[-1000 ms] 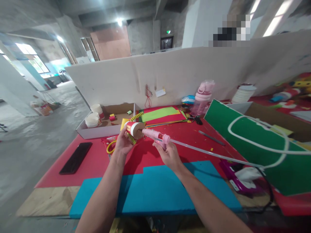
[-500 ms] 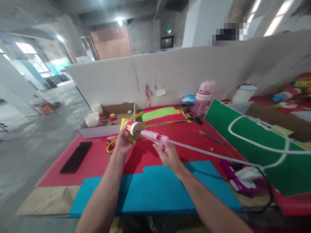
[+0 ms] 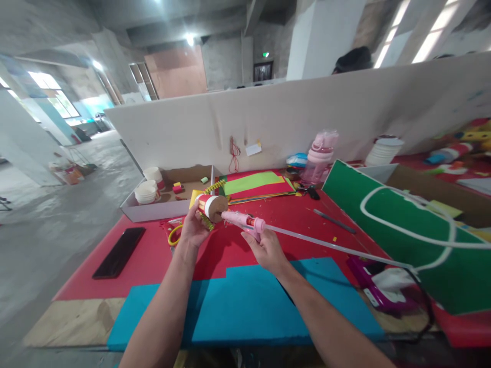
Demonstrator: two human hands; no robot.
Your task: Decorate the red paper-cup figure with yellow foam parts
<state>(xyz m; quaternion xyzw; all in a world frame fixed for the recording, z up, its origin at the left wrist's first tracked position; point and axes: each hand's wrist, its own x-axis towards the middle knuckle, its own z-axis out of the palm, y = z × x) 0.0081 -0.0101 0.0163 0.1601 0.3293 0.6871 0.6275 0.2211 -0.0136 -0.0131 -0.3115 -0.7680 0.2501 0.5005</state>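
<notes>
My left hand (image 3: 195,228) is wrapped round a paper cup (image 3: 210,205) with red and white sides, tipped so its brown end faces right. Yellow spiral paper strips (image 3: 215,187) stick out by the cup, and a yellow piece (image 3: 195,197) shows behind it. In my right hand (image 3: 265,246) is a pink hot glue gun (image 3: 242,220), held by its handle. Its nozzle points left at the cup's brown end, touching or very close. A long translucent glue stick (image 3: 307,240) trails from the gun's back toward the right.
A shallow box (image 3: 153,210) with cups stands at left, near a black phone (image 3: 119,253) and yellow-handled scissors (image 3: 174,235). Coloured paper sheets (image 3: 253,182) and a pink bottle (image 3: 320,158) are at the back. A green board (image 3: 406,255), white cable (image 3: 370,212) and purple tissue pack (image 3: 379,286) lie right.
The glue gun's nozzle has drawn back very slightly or shifted along the cup's end. Both hands keep their grips; the whole view has tilted slightly.
</notes>
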